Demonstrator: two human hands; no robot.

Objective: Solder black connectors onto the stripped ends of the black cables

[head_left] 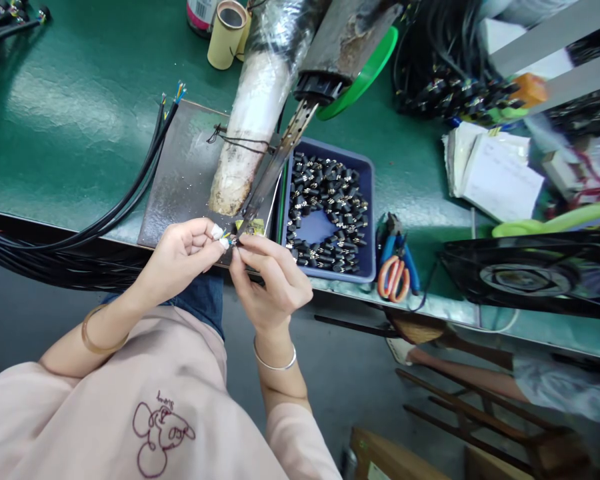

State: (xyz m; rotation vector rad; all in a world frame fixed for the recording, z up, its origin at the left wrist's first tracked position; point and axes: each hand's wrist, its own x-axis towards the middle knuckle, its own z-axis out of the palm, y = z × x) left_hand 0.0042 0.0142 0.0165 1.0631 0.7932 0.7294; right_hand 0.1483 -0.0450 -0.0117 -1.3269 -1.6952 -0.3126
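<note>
My left hand (190, 245), its thumb and a fingertip wrapped in white, pinches the thin coloured wires (225, 235) of a cable end. Close against it, my right hand (274, 275) has thumb and forefinger closed on a small connector (234, 241), mostly hidden by the fingers. Wires and connector meet just under the tip of a soldering iron (283, 152) that slants down from above. Whether the tip touches them I cannot tell. A yellowish pad (254, 227) lies behind the fingertips. Beside my right hand stands a blue bin (371, 220) of small black connectors (325, 177).
Black cables (125, 200) run along the bench's left edge. A wrapped tube (250, 127) reaches over a metal plate (175, 160). Pliers (395, 263) lie right of the bin, near a black fan (530, 277). A solder spool (225, 40) stands behind. Another person's leg (460, 373) shows lower right.
</note>
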